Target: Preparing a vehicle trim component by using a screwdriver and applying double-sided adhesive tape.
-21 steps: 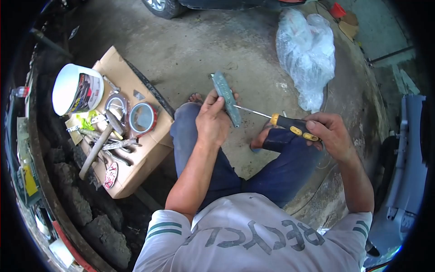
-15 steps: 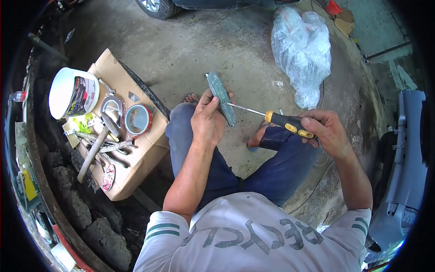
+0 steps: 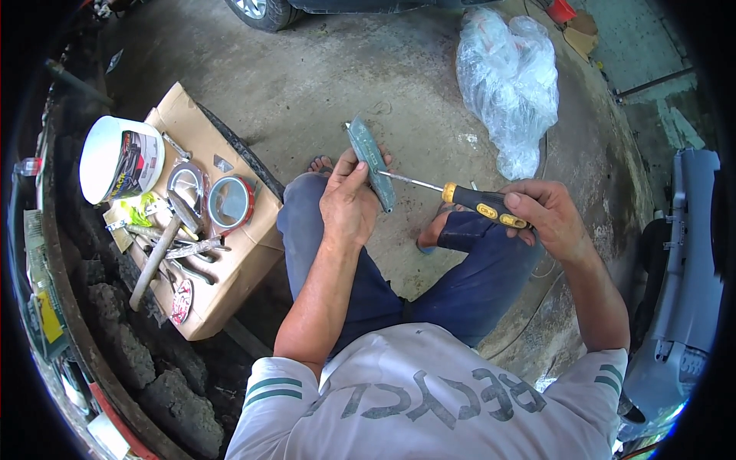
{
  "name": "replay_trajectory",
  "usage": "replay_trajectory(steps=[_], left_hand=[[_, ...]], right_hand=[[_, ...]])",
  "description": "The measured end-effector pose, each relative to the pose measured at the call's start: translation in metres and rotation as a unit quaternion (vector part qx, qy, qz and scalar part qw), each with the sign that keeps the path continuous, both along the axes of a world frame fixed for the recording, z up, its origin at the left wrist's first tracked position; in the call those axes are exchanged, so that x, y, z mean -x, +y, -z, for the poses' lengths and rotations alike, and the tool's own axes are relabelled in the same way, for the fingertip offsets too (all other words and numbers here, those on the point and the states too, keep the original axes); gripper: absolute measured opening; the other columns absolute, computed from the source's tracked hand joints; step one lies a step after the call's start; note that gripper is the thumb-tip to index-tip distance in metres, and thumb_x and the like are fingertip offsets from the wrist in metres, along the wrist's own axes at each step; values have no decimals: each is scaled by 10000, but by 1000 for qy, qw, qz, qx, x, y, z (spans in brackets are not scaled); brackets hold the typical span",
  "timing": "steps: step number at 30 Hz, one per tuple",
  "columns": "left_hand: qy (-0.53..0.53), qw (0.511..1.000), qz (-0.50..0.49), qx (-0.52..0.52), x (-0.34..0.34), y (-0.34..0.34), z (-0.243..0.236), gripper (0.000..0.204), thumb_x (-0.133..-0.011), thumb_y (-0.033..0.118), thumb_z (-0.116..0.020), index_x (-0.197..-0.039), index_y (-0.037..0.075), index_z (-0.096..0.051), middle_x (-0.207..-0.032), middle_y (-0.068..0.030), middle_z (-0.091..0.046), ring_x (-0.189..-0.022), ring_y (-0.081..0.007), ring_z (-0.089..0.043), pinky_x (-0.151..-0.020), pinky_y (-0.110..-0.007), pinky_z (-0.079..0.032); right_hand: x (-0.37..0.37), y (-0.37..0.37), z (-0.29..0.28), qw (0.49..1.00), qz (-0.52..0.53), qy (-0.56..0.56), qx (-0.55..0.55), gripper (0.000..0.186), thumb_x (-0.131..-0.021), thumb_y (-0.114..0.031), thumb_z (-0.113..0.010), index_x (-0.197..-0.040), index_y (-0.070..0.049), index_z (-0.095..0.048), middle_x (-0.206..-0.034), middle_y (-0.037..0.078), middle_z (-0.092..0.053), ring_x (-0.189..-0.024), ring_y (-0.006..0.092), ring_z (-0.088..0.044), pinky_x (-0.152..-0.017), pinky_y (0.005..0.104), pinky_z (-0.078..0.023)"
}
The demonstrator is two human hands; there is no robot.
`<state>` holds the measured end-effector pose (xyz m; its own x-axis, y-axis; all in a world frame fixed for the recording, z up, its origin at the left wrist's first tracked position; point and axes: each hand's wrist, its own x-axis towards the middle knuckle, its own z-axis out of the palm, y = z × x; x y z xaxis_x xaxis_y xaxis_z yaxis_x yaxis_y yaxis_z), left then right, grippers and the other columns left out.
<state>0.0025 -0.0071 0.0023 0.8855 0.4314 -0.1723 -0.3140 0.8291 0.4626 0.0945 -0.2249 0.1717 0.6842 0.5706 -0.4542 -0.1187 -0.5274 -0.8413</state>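
The left fingers (image 3: 344, 161) pinch the grey-green knife-like handle (image 3: 372, 163) between them, presumably to steady it where the tip of the screwdriver (image 3: 466, 197) meets it, while the right fingers (image 3: 529, 188) clasp that tool's butt, probably so its shaft reaches leftward from them.

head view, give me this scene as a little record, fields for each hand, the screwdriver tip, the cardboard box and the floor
left hand: holds a slim grey-green tool, apparently a utility knife
right hand: grips a screwdriver by its black-and-yellow handle
screwdriver tip: at the grey-green body; whether seated in a screw, cannot tell
cardboard box: person's left; claw-or-plain hammer on it, white bucket at its left edge
floor: clear plastic bundle, right of centre
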Motion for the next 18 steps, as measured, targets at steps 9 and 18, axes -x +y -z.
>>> replay_trajectory(steps=[9,18], left_hand=[[-8,1000,-9,-11,0,-1,0,319,-915,27,-495,-1228,-32,-504,-1154,-144,-582,-1082,-254,-551,-977,-367,-410],[36,991,-49,-119,-3,-13,16,391,-897,35,-554,-1275,-29,-479,-1175,-109,-581,-1115,-207,-542,-991,-336,-382]], right_hand=[[-9,-3,4,994,48,99,-16,376,-969,-316,-493,-935,36,-622,-610,82,-588,-399,88,-459,-369,216,-359],[1,-10,10,943,195,260,-72,402,-962,-396,-473,-854,-29,-599,-579,100,-570,-361,130,-408,-365,272,-348]])
